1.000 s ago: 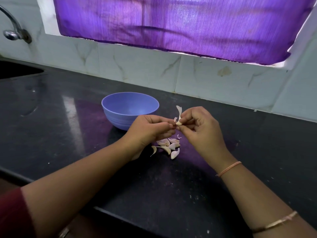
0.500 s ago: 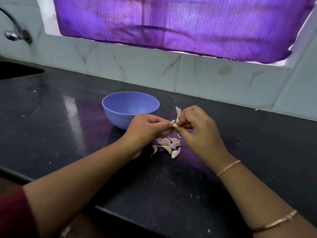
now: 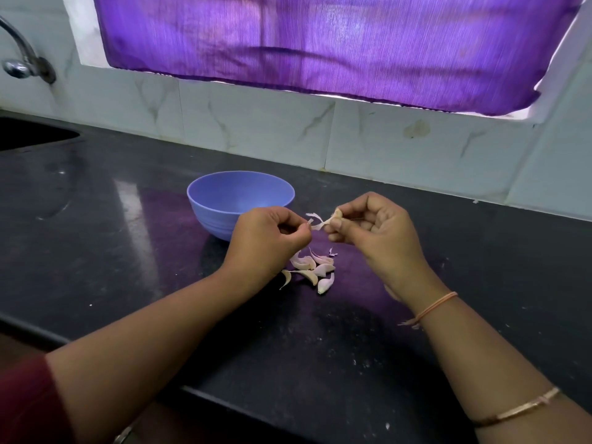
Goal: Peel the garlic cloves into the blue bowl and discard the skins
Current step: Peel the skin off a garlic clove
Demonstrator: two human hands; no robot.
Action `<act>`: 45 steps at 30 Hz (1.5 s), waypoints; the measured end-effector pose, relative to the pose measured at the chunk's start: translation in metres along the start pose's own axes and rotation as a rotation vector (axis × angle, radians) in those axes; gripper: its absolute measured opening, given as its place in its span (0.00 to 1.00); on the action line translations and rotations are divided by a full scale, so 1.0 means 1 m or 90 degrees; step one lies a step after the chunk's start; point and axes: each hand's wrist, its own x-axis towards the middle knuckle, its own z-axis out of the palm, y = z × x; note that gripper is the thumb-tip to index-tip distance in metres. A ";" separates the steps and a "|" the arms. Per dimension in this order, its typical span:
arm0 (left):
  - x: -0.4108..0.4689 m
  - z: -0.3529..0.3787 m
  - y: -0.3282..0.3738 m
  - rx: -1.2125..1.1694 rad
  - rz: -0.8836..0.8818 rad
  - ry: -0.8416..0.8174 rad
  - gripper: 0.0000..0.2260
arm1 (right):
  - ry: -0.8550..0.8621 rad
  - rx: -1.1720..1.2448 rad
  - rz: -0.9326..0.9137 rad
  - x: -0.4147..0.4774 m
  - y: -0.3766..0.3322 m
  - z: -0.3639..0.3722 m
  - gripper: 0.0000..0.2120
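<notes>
The fingers point(image 3: 296, 232) of the left hand point(image 3: 269, 241) pinch one end of a curling strip of skin point(image 3: 315, 219). The fingers point(image 3: 339, 233) of the right hand point(image 3: 378, 235) are curled round the garlic clove point(image 3: 337, 214) that the strip hangs from (only the clove's tip shows). Both hands are held above the desk point(image 3: 128, 251), just right of the blue bowl point(image 3: 208, 206). A small heap of cloves point(image 3: 312, 269) lies on the desk nearer the person than the bowl, under the hands.

Above a black countertop point(image 3: 128, 251), the left hand point(image 3: 266, 241) pinches a skin strip point(image 3: 315, 221) from the garlic clove point(image 3: 336, 214) gripped by the right hand point(image 3: 378, 232), beside a blue bowl point(image 3: 224, 203).
</notes>
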 end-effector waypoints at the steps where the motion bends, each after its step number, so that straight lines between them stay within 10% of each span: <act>1: -0.001 0.000 0.000 0.005 0.006 0.001 0.03 | 0.005 0.021 0.008 0.000 -0.001 0.000 0.05; 45: -0.003 -0.001 0.001 -0.019 0.165 -0.005 0.05 | -0.040 -0.056 0.022 -0.003 0.003 -0.001 0.03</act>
